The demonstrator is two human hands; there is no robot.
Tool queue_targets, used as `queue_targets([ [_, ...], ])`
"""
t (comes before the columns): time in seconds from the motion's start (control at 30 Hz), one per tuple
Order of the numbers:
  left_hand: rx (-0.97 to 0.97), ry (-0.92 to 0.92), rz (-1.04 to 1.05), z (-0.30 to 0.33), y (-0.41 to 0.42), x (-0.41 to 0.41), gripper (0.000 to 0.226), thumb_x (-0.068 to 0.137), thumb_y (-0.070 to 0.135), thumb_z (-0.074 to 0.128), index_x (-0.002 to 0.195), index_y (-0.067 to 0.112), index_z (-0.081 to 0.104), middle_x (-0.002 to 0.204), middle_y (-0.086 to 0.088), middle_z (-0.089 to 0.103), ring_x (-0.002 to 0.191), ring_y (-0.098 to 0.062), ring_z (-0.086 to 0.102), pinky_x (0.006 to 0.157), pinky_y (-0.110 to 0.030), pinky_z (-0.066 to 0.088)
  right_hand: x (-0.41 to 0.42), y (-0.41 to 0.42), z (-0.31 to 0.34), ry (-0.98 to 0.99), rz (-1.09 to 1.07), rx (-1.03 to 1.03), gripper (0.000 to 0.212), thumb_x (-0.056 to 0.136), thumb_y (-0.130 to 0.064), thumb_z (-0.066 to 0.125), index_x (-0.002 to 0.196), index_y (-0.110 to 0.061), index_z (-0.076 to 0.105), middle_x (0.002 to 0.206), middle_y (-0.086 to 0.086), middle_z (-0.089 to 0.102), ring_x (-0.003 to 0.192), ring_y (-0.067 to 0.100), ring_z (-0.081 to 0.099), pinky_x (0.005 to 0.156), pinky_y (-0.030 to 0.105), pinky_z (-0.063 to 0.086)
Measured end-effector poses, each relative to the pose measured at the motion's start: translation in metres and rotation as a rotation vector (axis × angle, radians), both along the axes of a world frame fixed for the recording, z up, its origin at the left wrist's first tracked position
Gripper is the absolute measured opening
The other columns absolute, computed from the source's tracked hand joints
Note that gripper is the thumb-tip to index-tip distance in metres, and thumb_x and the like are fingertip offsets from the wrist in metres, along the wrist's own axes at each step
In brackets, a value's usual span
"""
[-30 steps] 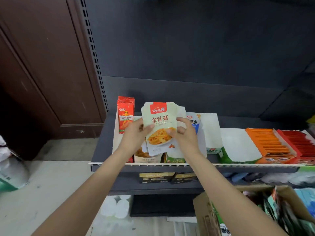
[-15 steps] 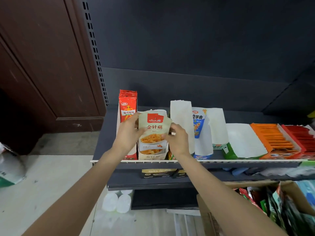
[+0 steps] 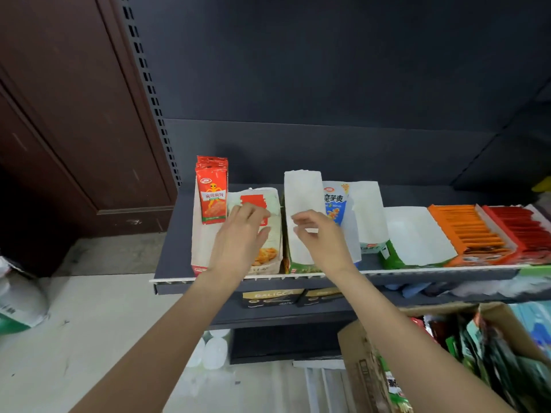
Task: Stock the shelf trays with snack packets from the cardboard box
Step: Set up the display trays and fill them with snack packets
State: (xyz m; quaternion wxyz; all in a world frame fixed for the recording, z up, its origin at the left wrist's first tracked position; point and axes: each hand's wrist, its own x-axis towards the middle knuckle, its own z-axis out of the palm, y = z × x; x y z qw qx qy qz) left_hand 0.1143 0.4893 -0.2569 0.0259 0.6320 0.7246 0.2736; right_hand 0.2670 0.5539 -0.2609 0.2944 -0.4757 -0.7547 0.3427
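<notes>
Under left hand (image 3: 238, 234), snack packet (image 3: 268, 231) in tray, right hand (image 3: 319, 234) apart

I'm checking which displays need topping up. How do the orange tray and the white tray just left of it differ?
The orange tray is packed with a row of orange packets; the white tray shows only its bare white inside. The orange tray's outer walls are orange, while the white tray's outside is green. Both sit side by side on the same shelf, fronts against its edge rail.
</notes>
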Motion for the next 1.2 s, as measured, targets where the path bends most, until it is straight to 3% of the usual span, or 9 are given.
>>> queue_targets([
  [0.23,-0.133,-0.086,-0.303,-0.028,-0.003,0.129,0.026,0.096,0.026,0.051,0.117,0.013,0.059,0.112,-0.004,0.058,0.107,-0.020,0.053,0.082,-0.033,0.045,0.140,-0.034,-0.026,0.084,-0.232,-0.077,0.012,0.094,-0.014,0.056,0.100,-0.020,0.064,0.093,-0.011,0.066,0.086,-0.002,0.059,0.073,0.003,0.041],
  [0.43,-0.385,-0.031,-0.443,-0.051,-0.006,0.243,0.033,0.099,0.023,0.040,0.131,0.016,0.044,0.128,-0.002,0.048,0.120,-0.020,0.046,0.098,-0.031,0.039,0.268,-0.042,-0.068,-0.189,-0.428,-0.179,0.021,0.097,-0.012,0.049,0.113,-0.011,0.061,0.096,0.005,0.067,0.083,0.019,0.061,0.069,0.024,0.041],
  [0.63,-0.777,0.042,-0.454,-0.090,-0.021,0.307,0.063,0.097,0.017,0.043,0.151,0.016,0.009,0.158,-0.003,0.014,0.143,-0.021,0.020,0.115,-0.035,0.025,0.329,-0.033,-0.111,-0.442,-0.121,-0.408,0.036,0.093,-0.001,0.047,0.128,-0.005,0.054,0.125,0.013,0.061,0.118,0.029,0.055,0.101,0.035,0.041],
  [0.77,-0.840,0.205,-0.437,-0.109,-0.030,0.323,0.074,0.095,0.024,0.051,0.151,0.011,0.005,0.159,-0.007,0.000,0.147,-0.020,-0.002,0.120,-0.038,0.008,0.326,-0.028,-0.114,-0.586,-0.025,-0.318,0.033,0.092,-0.024,0.058,0.122,-0.011,0.061,0.125,0.012,0.057,0.116,0.029,0.052,0.098,0.036,0.042],
  [0.93,-0.875,0.272,-0.402,-0.112,-0.037,0.330,0.088,0.088,0.030,0.062,0.151,0.010,0.004,0.159,-0.007,-0.001,0.146,-0.019,-0.008,0.118,-0.040,0.003,0.316,-0.027,-0.119,-0.737,-0.023,-0.330,0.037,0.085,-0.042,0.065,0.105,-0.011,0.067,0.116,0.011,0.049,0.116,0.028,0.042,0.098,0.039,0.042],
  [1.0,-0.874,0.253,-0.384,-0.112,-0.038,0.330,0.098,0.083,0.034,0.068,0.151,0.011,0.001,0.159,-0.007,0.000,0.146,-0.019,-0.007,0.118,-0.040,0.003,0.316,-0.025,-0.117,-0.673,0.002,-0.357,0.027,0.083,-0.035,0.069,0.089,-0.009,0.069,0.103,0.009,0.056,0.107,0.027,0.046,0.090,0.035,0.043],
  [1.07,-0.883,0.265,-0.368,-0.114,-0.041,0.332,0.113,0.076,0.039,0.074,0.150,0.013,-0.007,0.159,-0.008,-0.002,0.146,-0.020,-0.007,0.118,-0.042,0.000,0.319,-0.026,-0.115,-0.531,0.015,-0.407,0.026,0.083,-0.022,0.070,0.064,-0.013,0.055,0.076,0.002,0.054,0.085,0.022,0.052,0.070,0.029,0.039],
  [1.13,-0.893,0.276,-0.370,-0.119,-0.044,0.337,0.123,0.073,0.042,0.076,0.148,0.015,-0.017,0.159,-0.012,-0.002,0.146,-0.024,-0.007,0.117,-0.045,0.000,0.325,-0.026,-0.115,-0.413,-0.021,-0.442,0.037,0.085,-0.012,0.065,0.061,-0.018,0.039,0.066,-0.004,0.045,0.070,0.018,0.048,0.060,0.027,0.032],
  [1.2,-0.890,0.206,-0.359,-0.125,-0.044,0.342,0.123,0.073,0.047,0.074,0.147,0.022,-0.021,0.158,-0.013,0.002,0.146,-0.027,-0.001,0.118,-0.046,0.004,0.332,-0.026,-0.113,-0.331,-0.075,-0.423,0.038,0.085,-0.006,0.061,0.063,-0.017,0.033,0.065,-0.002,0.042,0.071,0.024,0.049,0.063,0.031,0.037],
])
